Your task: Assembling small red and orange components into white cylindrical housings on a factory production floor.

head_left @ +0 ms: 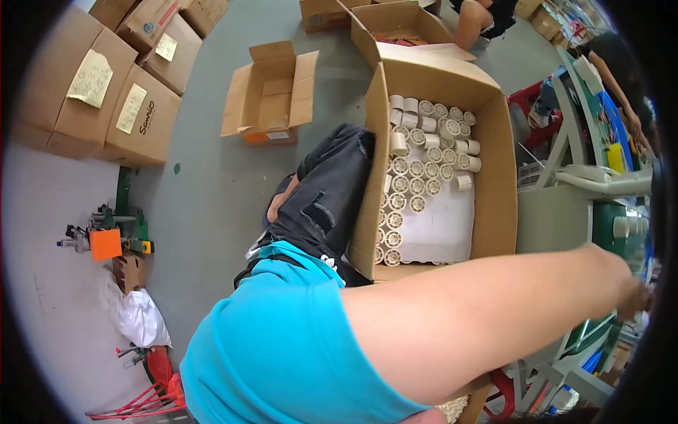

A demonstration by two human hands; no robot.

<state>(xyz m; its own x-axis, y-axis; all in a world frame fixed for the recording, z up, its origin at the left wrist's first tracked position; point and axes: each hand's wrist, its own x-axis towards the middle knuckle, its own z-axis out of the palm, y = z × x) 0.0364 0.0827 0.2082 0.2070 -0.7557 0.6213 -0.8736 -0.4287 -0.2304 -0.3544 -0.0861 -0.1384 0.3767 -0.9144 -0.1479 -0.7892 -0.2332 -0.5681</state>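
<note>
My left arm (480,318) comes out of a teal sleeve and stretches across to the right, over the near end of a large open carton (494,205). At the dark right rim, by the workbench, my left hand (634,300) is blurred and partly cut off; its fingers and anything in them cannot be made out. Several white cylindrical plastic parts (620,226) stand on the green bench top just beyond it. Inside the carton, many similar white cylinders (417,169) with spoked ends lie on a white sheet. My right hand is out of sight.
A smaller open carton (268,99) sits on the grey floor; stacked cartons (78,78) fill the upper left. Another open carton (402,32) adjoins the large one. A grey curved bar (600,180) juts from the bench. Two other people (473,25) are partly visible at the top and right.
</note>
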